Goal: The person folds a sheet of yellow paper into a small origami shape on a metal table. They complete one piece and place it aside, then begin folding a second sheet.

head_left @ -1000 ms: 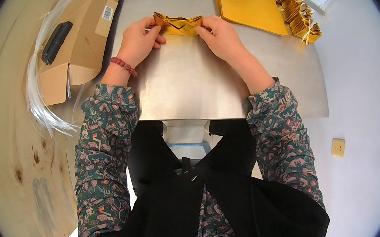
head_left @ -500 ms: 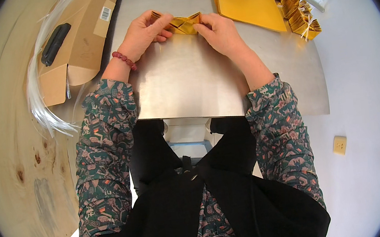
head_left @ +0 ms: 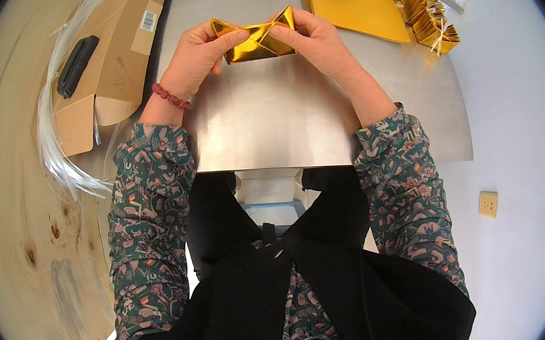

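Observation:
Between my hands is a folded gold foil paper ingot (head_left: 252, 46), boat-shaped, with pointed ends turned up and crossing folds on its near face. My left hand (head_left: 197, 52) grips its left end, the thumb pressed on the front and the fingers behind. At the other end my right hand (head_left: 317, 38) pinches it the same way, its thumb near the middle fold. The fingers behind the foil are partly hidden. The ingot is held over the far part of a metal table (head_left: 267, 123).
A stack of gold paper sheets (head_left: 354, 3) lies at the far right. Beside it are tied bundles of folded gold paper (head_left: 428, 18). To the left stand a cardboard box (head_left: 119, 60) with a black object (head_left: 78, 66) on it and a bunch of clear plastic strips (head_left: 55, 148).
The gold foil piece has turned and opened out, showing a wider, brighter front and raised points. Both thumbs have moved onto its front, closer together.

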The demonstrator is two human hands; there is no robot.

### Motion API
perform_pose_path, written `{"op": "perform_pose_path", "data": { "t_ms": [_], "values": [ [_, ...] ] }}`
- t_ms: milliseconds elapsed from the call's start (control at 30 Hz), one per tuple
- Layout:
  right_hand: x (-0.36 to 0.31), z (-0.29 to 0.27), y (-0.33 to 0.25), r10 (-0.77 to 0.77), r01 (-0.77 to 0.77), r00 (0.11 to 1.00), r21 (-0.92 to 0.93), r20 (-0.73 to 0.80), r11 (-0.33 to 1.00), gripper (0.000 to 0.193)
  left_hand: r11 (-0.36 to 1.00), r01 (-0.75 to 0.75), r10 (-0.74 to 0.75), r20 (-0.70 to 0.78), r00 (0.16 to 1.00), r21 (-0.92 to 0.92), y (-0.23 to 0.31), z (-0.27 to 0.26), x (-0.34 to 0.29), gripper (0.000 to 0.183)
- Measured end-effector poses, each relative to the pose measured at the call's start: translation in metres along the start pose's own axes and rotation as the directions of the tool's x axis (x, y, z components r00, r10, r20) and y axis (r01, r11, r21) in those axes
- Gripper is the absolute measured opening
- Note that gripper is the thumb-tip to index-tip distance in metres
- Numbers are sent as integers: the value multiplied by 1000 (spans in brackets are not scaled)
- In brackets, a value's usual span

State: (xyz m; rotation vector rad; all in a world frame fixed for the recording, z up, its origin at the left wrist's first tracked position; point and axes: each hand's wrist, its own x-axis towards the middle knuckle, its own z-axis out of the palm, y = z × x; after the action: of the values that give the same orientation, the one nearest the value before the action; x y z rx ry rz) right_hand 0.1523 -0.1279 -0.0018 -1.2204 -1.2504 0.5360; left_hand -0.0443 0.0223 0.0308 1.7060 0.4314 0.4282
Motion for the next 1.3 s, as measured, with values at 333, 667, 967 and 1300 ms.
{"op": "perform_pose_path", "data": {
  "t_ms": [333, 667, 967, 1300],
  "values": [
    [-1, 2, -8, 17, -13, 999, 126, -27, 992, 24, 969, -120, 123, 0, 992, -216, -5, 20, 2, 33],
    [-4, 9, -10, 38, -27, 995, 111, -94, 993, 28, 954, -129, 149, 54, 987, -271, 1, 23, -3, 35],
    [-7, 15, -16, 67, -58, 997, 214, -34, 975, 32, 909, -150, 184, 51, 982, -390, -2, 24, -1, 32],
    [-7, 14, -20, 132, -120, 991, 250, -29, 961, 30, 900, -106, 154, 81, 985, -422, -1, 22, -2, 32]
  ]
}}
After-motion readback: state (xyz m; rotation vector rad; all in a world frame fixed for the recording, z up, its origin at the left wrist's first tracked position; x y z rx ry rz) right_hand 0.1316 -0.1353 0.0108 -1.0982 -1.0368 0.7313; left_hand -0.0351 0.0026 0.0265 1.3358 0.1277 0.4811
